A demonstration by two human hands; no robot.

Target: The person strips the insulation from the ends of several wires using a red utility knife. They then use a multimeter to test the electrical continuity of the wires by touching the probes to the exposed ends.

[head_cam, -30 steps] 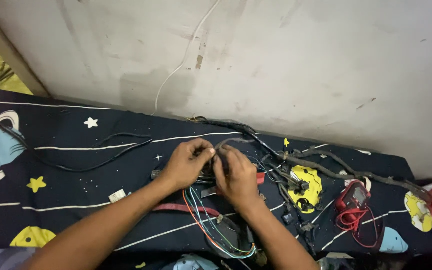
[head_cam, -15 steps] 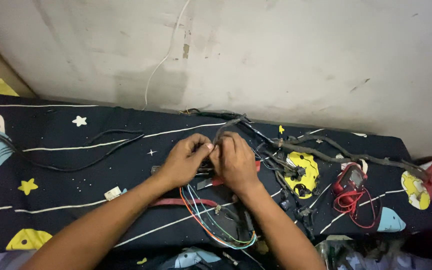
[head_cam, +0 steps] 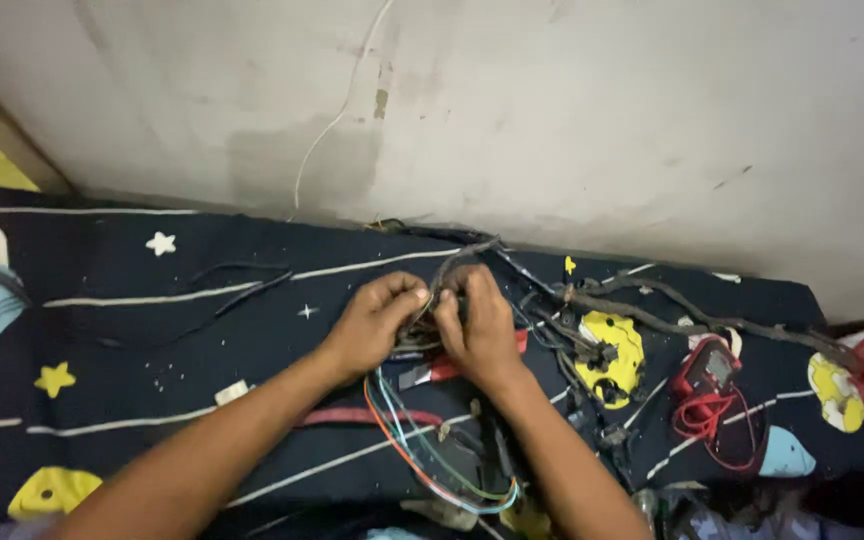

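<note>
between both hands' grip [head_cam: 432,312] sits the wire bundle [head_cam: 449,272].

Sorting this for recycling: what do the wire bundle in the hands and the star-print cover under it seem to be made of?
Wire bundle: likely metal cores in smooth plastic insulation, going by the glossy coloured sleeves, with a dark matte wrap where both hands grip.
Star-print cover: woven fabric, matte, judging by its soft folds and printed pattern.

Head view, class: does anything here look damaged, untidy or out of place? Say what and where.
The wiring sprawls tangled across the patterned cloth, loose coloured wires looping below both hands. The left hand and right hand pinch one bundle. The wall is stained and chipped, with a thin cable hanging down it.
</note>
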